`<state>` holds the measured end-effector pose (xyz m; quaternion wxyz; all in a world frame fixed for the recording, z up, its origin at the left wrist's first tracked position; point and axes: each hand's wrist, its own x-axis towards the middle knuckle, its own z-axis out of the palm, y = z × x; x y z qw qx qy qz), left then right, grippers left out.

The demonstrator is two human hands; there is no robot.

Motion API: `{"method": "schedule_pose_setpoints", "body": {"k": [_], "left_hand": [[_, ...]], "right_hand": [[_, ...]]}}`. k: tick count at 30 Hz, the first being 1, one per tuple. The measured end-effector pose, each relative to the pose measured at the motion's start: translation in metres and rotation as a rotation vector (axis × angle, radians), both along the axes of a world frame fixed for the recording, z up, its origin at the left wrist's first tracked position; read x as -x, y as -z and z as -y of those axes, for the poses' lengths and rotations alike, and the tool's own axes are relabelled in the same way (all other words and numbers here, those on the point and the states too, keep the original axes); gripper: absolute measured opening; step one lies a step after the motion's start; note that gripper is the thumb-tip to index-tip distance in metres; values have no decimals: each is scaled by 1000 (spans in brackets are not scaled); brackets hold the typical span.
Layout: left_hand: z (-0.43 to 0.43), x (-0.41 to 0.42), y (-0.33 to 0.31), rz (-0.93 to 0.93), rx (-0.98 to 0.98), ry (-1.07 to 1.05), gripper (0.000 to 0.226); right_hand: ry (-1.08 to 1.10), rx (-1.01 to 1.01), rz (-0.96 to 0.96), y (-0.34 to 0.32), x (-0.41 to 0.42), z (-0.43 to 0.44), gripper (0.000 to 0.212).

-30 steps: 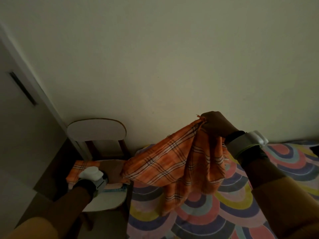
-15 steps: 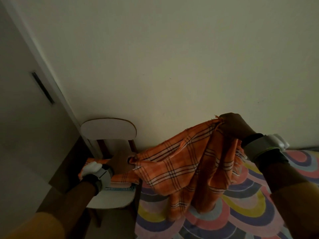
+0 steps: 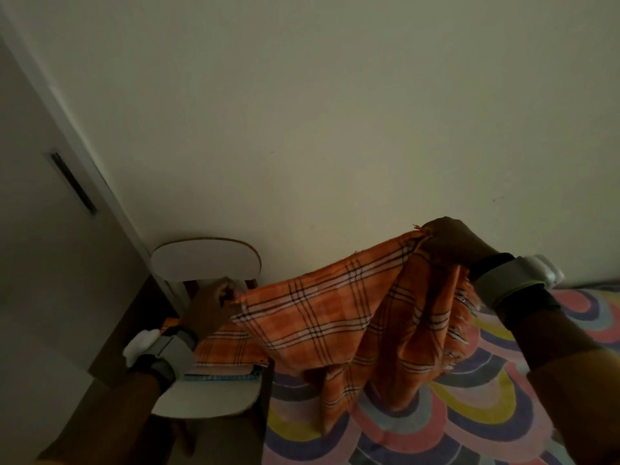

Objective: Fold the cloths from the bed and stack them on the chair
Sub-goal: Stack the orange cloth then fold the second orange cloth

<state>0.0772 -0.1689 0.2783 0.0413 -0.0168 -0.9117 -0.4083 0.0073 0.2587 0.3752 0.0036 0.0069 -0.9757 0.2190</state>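
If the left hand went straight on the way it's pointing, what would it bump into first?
Probably the chair's white backrest, just beyond the left hand, which pinches a corner of the orange checked cloth. Depth is unclear in this dim view.

White chair (image 3: pixel 201 401) seat: folded cloth stack (image 3: pixel 231 350), orange plaid topmost. Bed (image 3: pixel 436 414): colourful arc-patterned cover.

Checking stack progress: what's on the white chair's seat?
A folded orange plaid cloth tops the pile on the white chair seat, a bluish layer beneath. The left wrist and the held orange plaid cloth cover the rest.
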Motion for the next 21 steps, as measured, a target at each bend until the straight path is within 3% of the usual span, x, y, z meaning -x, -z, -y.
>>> {"method": "schedule_pose_setpoints", "body": {"k": [2, 5, 7, 10, 14, 17, 21], "left_hand": [[3, 1, -9, -44, 89, 92, 34], [7, 3, -14, -69, 110, 39, 38], [0, 2, -16, -31, -10, -42, 25], [-10, 1, -22, 141, -358, -151, 9], [6, 2, -23, 203, -622, -153, 15], [7, 12, -31, 203, -831, -211, 18], [-7, 29, -58, 119, -791, -215, 18]], "right_hand": [[-2, 7, 6, -4, 0, 1, 22], [13, 39, 26, -2, -3, 4, 23], [8, 41, 24, 2, -3, 7, 24], [1, 69, 49, 2, -1, 9, 21], [-50, 298, 171, -16, 3, 10, 18], [-125, 350, 232, -38, 14, 13, 18], [-2, 383, 129, -41, 63, 16, 29]]}}
